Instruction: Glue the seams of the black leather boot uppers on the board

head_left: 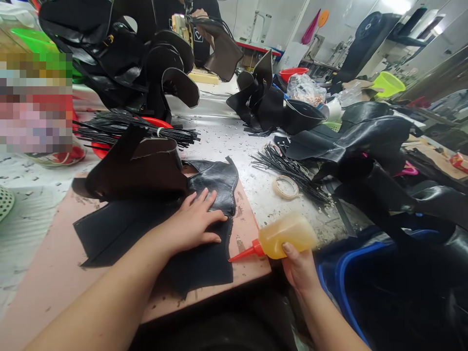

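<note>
Black leather pieces (142,219) lie on a pink board (47,258), partly folded over with a brown inner side facing up. My left hand (197,219) rests flat on them with its fingers spread, near a glossy black part (215,183) with a stitched edge. In my right hand (302,268) is a bottle (287,236) of yellowish liquid, tilted on its side. Its red nozzle (244,253) points left, and the tip is at the right edge of the black leather.
A tape roll (285,187) and a bundle of thin black strips (288,168) lie right of the board. More strips (175,135) are behind it. A blue-rimmed bin (341,273) stands at the right. Black leather parts (351,131) are piled beyond. A person (204,34) works at the back.
</note>
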